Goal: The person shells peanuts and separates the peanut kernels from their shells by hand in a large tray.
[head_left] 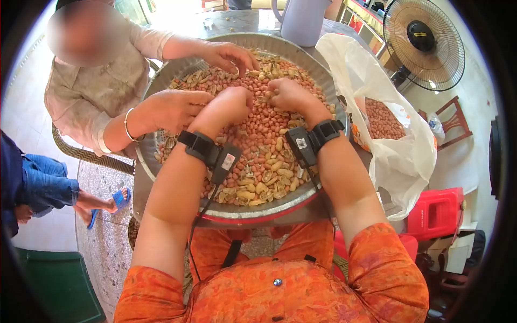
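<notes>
A wide round metal tray (285,207) holds shelled red-skinned peanuts (253,142), with unshelled peanuts (277,168) and broken shells (245,194) along its near side. Above the middle of the peanuts, my left hand (232,105) is closed with its fingers curled under; what they hold, if anything, is hidden. My right hand (293,98) faces it a little way off, fingertips pinched beside bits of shell, and I cannot make out what is in them. Black straps with small boxes are on both my wrists.
Another person at the left works over the tray with two hands, one (177,107) close to my left forearm. A white plastic bag (401,161) with more peanuts stands at the right. Behind are a pale jug (302,21) and a fan (423,40); red stools (435,210) stand lower right.
</notes>
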`<action>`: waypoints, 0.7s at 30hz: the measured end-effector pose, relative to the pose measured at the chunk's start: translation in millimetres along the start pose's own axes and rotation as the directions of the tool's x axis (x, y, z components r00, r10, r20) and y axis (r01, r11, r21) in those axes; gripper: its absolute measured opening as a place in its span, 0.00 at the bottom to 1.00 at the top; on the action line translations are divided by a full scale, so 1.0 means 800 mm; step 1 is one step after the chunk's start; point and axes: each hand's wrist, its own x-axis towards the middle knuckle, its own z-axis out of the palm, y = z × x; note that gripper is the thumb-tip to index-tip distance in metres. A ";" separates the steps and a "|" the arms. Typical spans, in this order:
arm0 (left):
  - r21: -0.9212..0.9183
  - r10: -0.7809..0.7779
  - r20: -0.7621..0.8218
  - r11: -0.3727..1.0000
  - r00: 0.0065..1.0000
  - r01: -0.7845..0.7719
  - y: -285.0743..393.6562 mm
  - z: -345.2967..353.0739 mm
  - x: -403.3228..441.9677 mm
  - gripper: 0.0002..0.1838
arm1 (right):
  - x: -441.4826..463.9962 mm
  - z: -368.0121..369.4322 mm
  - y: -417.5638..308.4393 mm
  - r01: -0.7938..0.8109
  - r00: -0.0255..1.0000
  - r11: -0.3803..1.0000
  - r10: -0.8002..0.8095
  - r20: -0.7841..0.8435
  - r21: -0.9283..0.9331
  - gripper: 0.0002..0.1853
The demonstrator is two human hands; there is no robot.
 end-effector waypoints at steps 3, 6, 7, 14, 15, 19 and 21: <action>-0.029 -0.026 -0.069 0.999 0.997 0.024 -0.001 0.002 -0.002 0.08 | 0.009 0.001 0.014 -0.043 0.989 0.998 0.049 -0.142 0.042 0.13; -0.058 0.020 -0.163 0.998 0.986 -0.030 0.003 0.004 -0.003 0.09 | 0.007 -0.004 0.015 -0.094 0.937 0.993 0.111 -0.332 0.065 0.12; -0.179 -0.026 -0.155 0.984 0.988 -0.002 0.002 0.002 0.000 0.09 | 0.009 -0.001 0.019 -0.095 0.936 0.993 0.112 -0.333 0.068 0.12; -0.280 -0.054 -0.420 0.957 0.906 -0.072 -0.012 0.005 0.005 0.09 | 0.004 -0.010 0.008 -0.055 0.947 0.696 0.264 -0.184 0.716 0.12; -0.272 -0.051 -0.424 0.959 0.904 -0.074 -0.013 0.005 0.005 0.09 | 0.004 -0.011 0.005 -0.040 0.948 0.626 0.271 -0.169 0.779 0.12; -0.250 0.053 -0.452 0.951 0.890 -0.184 -0.019 -0.005 0.012 0.09 | 0.002 -0.016 -0.001 0.029 0.970 0.450 0.203 -0.134 0.893 0.14; -0.651 -0.125 -0.342 0.746 0.931 -0.139 0.004 -0.015 0.002 0.10 | 0.009 -0.015 0.010 0.066 0.988 0.192 0.124 -0.091 0.979 0.13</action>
